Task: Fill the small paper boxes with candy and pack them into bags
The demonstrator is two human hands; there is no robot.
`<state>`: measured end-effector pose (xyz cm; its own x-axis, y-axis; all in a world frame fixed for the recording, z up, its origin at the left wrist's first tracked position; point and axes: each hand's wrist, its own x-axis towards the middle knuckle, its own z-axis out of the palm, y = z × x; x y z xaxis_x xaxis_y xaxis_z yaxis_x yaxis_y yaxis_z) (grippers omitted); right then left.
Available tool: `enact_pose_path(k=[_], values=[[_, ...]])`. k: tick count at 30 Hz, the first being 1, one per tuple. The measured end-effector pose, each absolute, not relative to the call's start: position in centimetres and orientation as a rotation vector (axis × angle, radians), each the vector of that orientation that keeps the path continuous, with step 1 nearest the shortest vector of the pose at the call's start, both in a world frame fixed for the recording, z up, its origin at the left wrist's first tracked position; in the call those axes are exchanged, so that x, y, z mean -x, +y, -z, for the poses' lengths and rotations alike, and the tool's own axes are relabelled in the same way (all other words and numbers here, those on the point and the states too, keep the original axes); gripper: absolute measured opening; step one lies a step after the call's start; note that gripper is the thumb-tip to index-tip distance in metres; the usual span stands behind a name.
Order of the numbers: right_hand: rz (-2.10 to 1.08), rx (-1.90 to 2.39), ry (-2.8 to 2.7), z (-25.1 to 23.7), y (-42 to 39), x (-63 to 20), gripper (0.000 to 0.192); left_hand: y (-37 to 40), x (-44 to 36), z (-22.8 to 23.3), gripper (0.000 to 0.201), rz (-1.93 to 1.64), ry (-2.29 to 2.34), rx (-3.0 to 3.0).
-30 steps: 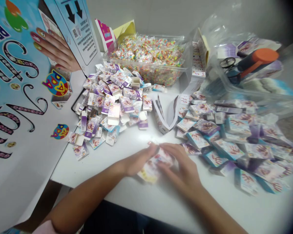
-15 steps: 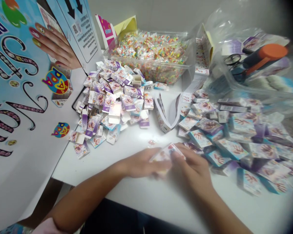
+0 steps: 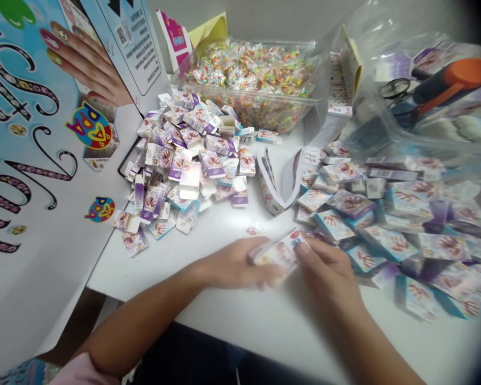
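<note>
Head view, near centre: left hand (image 3: 234, 263) closed on the near-left end of a small box (image 3: 278, 252), fingers curled under and over it, knuckles blurred. Right hand (image 3: 328, 267) closed on the same small box from the right, thumb pressed on its far corner. Box held between the 2 hands just above the white table (image 3: 240, 315), tilted, flat and rectangular, glossy printed card in white, pink and purple; print too blurred to read.

Just right of the hands: a heap of closed boxes (image 3: 385, 219), same glossy card, blue and purple sides, hand pictures on top, the nearest touching or almost touching the right hand. Far left of the hands, well apart: a pile of open boxes (image 3: 188, 160), flaps standing up, white insides showing. Between the 2 piles: a stack of flat card blanks (image 3: 274, 184), bent open like a book.

At the far edge: a clear plastic tub (image 3: 256, 80), full of small bright packets. Far right: a crinkled clear bag (image 3: 409, 91), with scissors and an orange-capped thing inside. Left side: a big display carton (image 3: 44, 160), smooth printed board, leaning against the table edge.
</note>
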<state>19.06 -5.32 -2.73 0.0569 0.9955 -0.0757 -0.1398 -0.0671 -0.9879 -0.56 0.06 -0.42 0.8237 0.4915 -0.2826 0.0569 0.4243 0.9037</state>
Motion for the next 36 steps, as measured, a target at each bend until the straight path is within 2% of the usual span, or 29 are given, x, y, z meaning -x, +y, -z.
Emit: enact_pose_path(k=[8, 19, 22, 27, 29, 32, 36], values=[[-1.287, 1.148, -1.019, 2.5, -5.3, -18.9, 0.018, 0.1, 0.4, 0.7, 0.042, -0.280, 0.566, -1.147], [-1.323, 1.240, -1.027, 2.1, -5.8, -19.1, 0.028, -0.1, 0.6, 0.0, 0.031, -0.234, 0.591, -1.317], [-1.099, 1.412, -1.042, 2.5, -5.8, -19.2, 0.028, -0.2, 0.4, 0.2, 0.029, -0.341, 0.657, -1.400], [-0.571, 1.474, -1.287, 2.9, -5.9, -18.6, 0.011, 0.2, 0.3, 1.1, 0.019, -0.669, 0.661, -1.850], [-0.433, 1.412, -1.475, 2.8, -6.0, -18.1, 0.016, 0.3, 0.4, 1.5, 0.019, -0.712, 0.545, -1.899], [-0.281, 1.279, -1.704, 2.5, -6.2, -17.4, 0.034, -0.1, 0.4, 2.3, 0.023, -0.832, 0.471, -1.970], [-0.240, 1.092, -1.909, 2.2, -6.1, -16.9, 0.051, -1.1, -0.2, 3.0, 0.025, -1.137, 0.636, -1.981]])
